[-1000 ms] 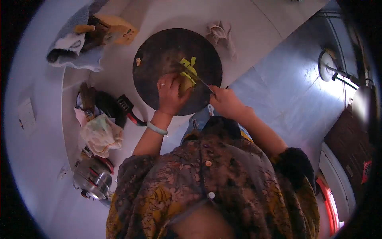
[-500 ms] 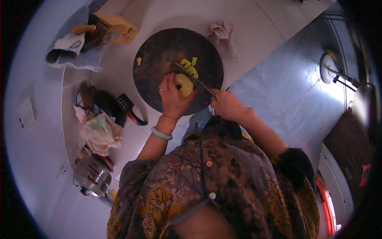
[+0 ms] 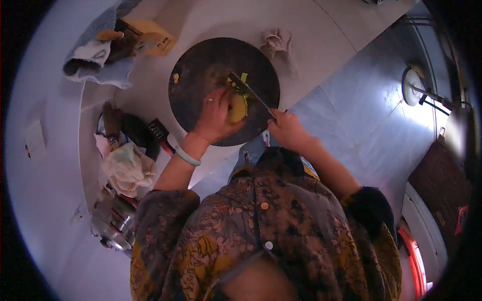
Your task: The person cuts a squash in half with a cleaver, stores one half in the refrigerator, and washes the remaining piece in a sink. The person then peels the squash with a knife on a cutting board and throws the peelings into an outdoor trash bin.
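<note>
On the round dark cutting board [image 3: 198, 60], my left hand [image 3: 216, 118] is closed around a yellowish piece of fruit or vegetable [image 3: 238, 110], whose exact kind I cannot make out. A knife [image 3: 256, 97] is gripped by its handle in my right hand [image 3: 290, 131]. Its blade slants up and left, along the far right side of the yellowish piece. Green cut pieces [image 3: 244, 78] lie beside the blade, partly hidden by it. A small pale scrap [image 3: 175, 78] rests near the board's left edge.
A crumpled cloth [image 3: 277, 42] lies behind the board. To the left are a cardboard box [image 3: 158, 37], a black-and-red handled item [image 3: 159, 131], a pale cloth bundle [image 3: 128, 168] and a metal pot [image 3: 113, 223]. The counter's edge [image 3: 346, 62] runs diagonally on the right.
The yellowish piece has turned, so its dark hollow faces more to the left. My left hand and wrist have shifted left, and the knife now covers more of the green pieces.
</note>
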`<state>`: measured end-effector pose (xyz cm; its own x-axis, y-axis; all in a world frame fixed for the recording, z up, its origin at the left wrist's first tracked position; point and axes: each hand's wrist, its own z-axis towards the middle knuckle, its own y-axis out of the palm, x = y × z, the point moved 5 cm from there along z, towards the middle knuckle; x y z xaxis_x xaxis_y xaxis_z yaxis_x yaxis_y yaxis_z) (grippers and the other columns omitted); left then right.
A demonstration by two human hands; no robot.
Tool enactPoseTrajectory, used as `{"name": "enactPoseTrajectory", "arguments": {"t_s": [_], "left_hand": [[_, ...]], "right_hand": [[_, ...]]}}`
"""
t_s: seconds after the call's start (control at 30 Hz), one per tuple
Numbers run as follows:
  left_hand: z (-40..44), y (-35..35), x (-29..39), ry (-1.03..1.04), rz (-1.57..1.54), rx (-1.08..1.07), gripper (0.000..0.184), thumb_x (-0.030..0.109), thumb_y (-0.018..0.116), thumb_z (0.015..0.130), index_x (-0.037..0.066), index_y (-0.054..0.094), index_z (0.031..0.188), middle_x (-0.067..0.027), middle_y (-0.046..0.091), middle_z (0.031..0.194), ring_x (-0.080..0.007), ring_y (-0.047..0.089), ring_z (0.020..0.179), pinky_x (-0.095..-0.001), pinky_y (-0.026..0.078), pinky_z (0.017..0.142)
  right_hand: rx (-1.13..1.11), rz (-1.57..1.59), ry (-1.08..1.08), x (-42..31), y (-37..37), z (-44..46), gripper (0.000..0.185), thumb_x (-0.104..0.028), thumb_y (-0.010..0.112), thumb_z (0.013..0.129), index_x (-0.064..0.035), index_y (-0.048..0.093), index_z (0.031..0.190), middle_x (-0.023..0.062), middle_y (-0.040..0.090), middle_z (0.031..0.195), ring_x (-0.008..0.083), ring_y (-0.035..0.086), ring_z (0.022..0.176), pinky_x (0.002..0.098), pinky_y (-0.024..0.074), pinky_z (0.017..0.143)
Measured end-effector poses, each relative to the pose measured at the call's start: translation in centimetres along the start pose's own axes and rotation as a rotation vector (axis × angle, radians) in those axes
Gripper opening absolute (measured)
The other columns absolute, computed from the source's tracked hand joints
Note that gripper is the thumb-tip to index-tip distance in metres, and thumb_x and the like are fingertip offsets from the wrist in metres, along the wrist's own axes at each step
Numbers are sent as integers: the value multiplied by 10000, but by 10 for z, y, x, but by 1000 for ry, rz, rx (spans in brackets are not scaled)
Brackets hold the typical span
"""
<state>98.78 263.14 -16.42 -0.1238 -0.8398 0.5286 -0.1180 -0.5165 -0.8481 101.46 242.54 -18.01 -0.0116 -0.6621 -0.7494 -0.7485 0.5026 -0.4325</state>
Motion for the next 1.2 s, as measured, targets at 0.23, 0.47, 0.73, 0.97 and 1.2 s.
{"name": "enactPoseTrajectory", "arguments": {"t_s": [0.23,0.47,0.73,0.97,1.2], "left_hand": [[-17,3,2,113,117,48,483,216,743,754,29,601,1176,-182,547,1229,-398,498,1166,-503,393,1005],[-2,15,15,155,78,138,396,115,717,746,50,650,1132,-137,617,1147,-357,553,1111,-475,431,955],[-2,18,11,128,75,118,368,98,721,726,44,662,1085,-124,630,1095,-338,550,1090,-461,441,944],[-1,14,12,145,44,168,327,92,722,710,50,672,1031,-121,625,1057,-333,553,1062,-457,450,924],[0,16,12,152,56,155,275,94,715,716,48,672,983,-121,626,1029,-324,573,1022,-451,459,908]], "right_hand": [[-23,-107,-48,-6,-9,-16,408,-153,500,893,-7,546,1271,296,633,795,455,633,764,526,506,723],[-25,-280,-34,-6,-6,-22,441,-157,512,880,-31,532,1303,272,648,813,443,642,757,534,514,723],[-97,-268,-2,-17,-13,-24,461,-139,516,876,-12,507,1319,274,653,823,453,640,760,531,507,757],[-136,-251,32,-17,-9,-25,465,-124,498,878,44,492,1312,286,654,820,446,647,765,530,511,743],[-220,-302,27,-17,-4,-5,445,-124,468,884,13,502,1306,312,641,835,480,633,803,553,506,763]]}}
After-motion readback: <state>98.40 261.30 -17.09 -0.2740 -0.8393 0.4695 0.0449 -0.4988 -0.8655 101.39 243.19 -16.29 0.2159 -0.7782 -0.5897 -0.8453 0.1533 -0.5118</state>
